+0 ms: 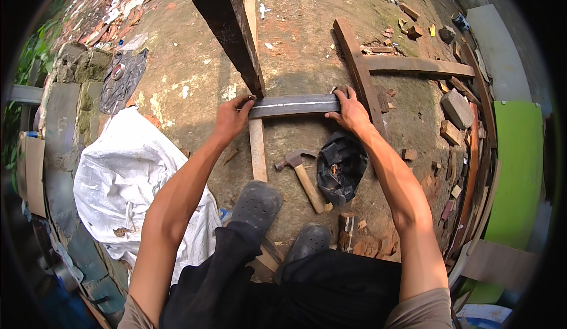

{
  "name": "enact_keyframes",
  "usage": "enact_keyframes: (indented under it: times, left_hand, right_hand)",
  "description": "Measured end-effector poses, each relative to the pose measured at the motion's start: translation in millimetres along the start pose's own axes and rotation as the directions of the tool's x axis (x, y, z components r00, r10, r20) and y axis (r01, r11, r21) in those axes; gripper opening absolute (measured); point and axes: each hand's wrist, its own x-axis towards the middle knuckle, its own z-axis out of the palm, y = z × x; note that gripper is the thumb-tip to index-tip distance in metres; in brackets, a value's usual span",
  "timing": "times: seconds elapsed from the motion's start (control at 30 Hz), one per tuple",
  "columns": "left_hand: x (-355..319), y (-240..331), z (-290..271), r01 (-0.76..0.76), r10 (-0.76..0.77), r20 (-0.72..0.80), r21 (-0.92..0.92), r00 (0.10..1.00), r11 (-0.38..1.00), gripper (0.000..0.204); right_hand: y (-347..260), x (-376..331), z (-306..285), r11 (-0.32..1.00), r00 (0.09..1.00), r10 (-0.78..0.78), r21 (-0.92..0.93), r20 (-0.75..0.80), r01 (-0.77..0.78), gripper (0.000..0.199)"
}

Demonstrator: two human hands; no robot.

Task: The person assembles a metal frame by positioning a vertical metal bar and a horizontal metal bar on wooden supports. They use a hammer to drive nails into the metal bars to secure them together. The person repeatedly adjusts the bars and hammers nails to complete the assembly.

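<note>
A short grey wooden plank (294, 105) lies crosswise on the bare ground, held at both ends. My left hand (231, 116) grips its left end, beside a tall dark wooden post (227, 22). My right hand (349, 110) grips its right end, against a brown plank (358, 69) that runs away from me. The grey plank crosses a pale narrow strip of wood (257, 152) that lies lengthwise. A claw hammer (302, 175) with a wooden handle rests on the ground just below, next to a black plastic bag (341, 167).
A white sack (127, 181) lies at the left. Another plank (416, 64) joins the brown one at the right. Bricks and wood offcuts (455, 107) are scattered along the right side, by a green panel (520, 169). My feet in grey shoes (257, 202) stand on the pale strip.
</note>
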Motion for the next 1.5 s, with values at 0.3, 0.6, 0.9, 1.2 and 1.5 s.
enact_keyframes:
  times: [0.3,0.6,0.9,1.2,1.5]
  left_hand:
    - [-2.8,-4.8,-1.2,-0.018,0.018,-0.026,-0.007,1.000,1.000,0.026]
    - [-0.8,-8.8,5.2,0.086,-0.088,-0.022,-0.094,0.996,0.992,0.027]
    - [-1.4,8.3,-1.5,-0.039,0.039,-0.002,0.051,0.999,0.998,0.025]
    - [1.1,11.1,-7.6,-0.102,0.099,0.034,0.109,0.994,0.989,0.025]
    - [3.3,5.2,-11.2,-0.093,0.087,0.081,0.072,0.993,0.993,0.026]
  right_hand:
    - [-5.2,-3.1,3.1,0.999,1.000,0.023,-0.024,-0.019,-0.023,0.081]
    - [-7.4,-6.5,3.1,0.999,0.999,0.017,-0.038,-0.035,-0.018,0.086]
    - [-41.9,-17.3,-15.2,0.955,0.993,-0.064,-0.293,-0.097,0.033,0.081]
    - [-90.1,-66.8,44.9,0.892,0.793,-0.329,-0.107,0.512,0.439,0.045]
    - [-75.8,-117.0,127.4,0.894,0.858,-0.271,-0.217,0.436,0.393,0.040]
